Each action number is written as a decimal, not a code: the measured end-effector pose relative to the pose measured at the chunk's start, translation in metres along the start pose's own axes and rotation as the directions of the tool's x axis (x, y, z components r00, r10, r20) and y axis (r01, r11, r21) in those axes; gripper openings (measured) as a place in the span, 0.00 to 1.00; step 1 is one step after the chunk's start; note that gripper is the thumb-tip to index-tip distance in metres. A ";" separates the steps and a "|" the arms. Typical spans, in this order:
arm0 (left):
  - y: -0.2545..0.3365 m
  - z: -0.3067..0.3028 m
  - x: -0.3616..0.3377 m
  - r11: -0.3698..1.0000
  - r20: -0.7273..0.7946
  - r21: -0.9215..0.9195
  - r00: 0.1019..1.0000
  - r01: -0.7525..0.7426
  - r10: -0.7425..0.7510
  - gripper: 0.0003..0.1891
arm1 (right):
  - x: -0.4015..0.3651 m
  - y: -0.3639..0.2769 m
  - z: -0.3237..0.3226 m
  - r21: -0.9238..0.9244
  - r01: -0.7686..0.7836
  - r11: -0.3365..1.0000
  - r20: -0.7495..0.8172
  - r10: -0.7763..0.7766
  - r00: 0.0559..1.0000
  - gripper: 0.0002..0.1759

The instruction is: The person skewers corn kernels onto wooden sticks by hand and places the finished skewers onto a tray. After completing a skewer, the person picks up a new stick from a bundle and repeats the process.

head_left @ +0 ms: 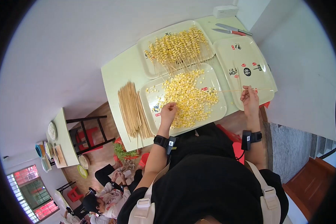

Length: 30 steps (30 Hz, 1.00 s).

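Note:
My right hand [249, 98] pinches a thin bamboo skewer [230, 90], held level over the gap between two trays. A few kernels appear at its left tip, against the pile. My left hand [169, 112] is closed at the near left side of the loose yellow corn kernels [192, 99]; what its fingertips hold is hidden. The kernels lie heaped on a white tray [219, 112]. Behind it, another white tray [145, 44] bears many skewers threaded with kernels [179, 44]. A bundle of bare bamboo skewers [132, 110] lies left of the kernel tray.
A third white tray [259, 52] with printed characters stands at the right, a loose skewer on it. Two knives [231, 30] lie at the table's [112, 80] far right corner. At lower left, another person [108, 199] sits near green vegetables [123, 152] and a side table [65, 130].

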<state>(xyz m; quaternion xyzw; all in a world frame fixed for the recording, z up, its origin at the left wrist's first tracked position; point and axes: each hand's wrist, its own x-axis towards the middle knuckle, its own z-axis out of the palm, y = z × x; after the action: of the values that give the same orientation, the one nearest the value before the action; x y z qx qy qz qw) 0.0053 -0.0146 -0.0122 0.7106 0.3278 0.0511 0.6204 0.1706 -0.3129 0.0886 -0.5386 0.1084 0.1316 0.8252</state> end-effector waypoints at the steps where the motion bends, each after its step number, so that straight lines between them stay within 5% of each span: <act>1: -0.003 0.000 0.003 0.995 0.053 0.095 0.998 0.014 -0.019 0.14 | 0.000 0.002 -0.002 0.009 -0.015 1.000 0.003 0.015 1.000 0.14; 6: 0.017 0.007 -0.007 0.906 0.120 0.413 0.992 -0.091 0.045 0.13 | -0.003 0.010 -0.007 0.005 -0.058 0.998 -0.002 0.058 0.998 0.14; 8: 0.024 0.011 -0.013 0.771 0.121 0.581 0.965 -0.261 0.234 0.10 | -0.005 0.010 -0.007 -0.002 -0.067 0.998 0.002 0.067 0.998 0.14; 12: 0.005 0.001 -0.002 0.837 0.087 0.530 0.990 -0.137 0.107 0.08 | -0.006 0.012 -0.004 -0.023 -0.080 0.996 0.011 0.081 0.997 0.14; 18: -0.002 -0.014 -0.004 0.789 -0.150 0.597 0.947 -0.142 0.284 0.09 | -0.008 0.019 0.001 -0.050 -0.105 0.993 0.052 0.107 0.993 0.14; 20: 0.001 -0.010 -0.003 0.863 0.005 0.475 0.982 -0.170 0.190 0.09 | -0.009 0.021 0.004 -0.053 -0.116 0.992 0.065 0.119 0.991 0.14; 23: 0.005 0.004 -0.006 0.784 0.066 0.551 0.951 -0.287 0.302 0.09 | -0.009 0.021 0.010 -0.060 -0.119 0.991 0.091 0.125 0.988 0.14; 30: 0.014 0.012 -0.005 0.789 0.095 0.536 0.950 -0.300 0.297 0.07 | -0.016 0.025 0.017 -0.104 -0.153 0.983 0.118 0.165 0.979 0.13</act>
<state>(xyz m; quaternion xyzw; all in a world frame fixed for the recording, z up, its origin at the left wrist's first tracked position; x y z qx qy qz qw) 0.0127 -0.0277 -0.0008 0.9001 0.2107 0.0511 0.3779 0.1473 -0.2894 0.0788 -0.5572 0.0924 0.2357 0.7908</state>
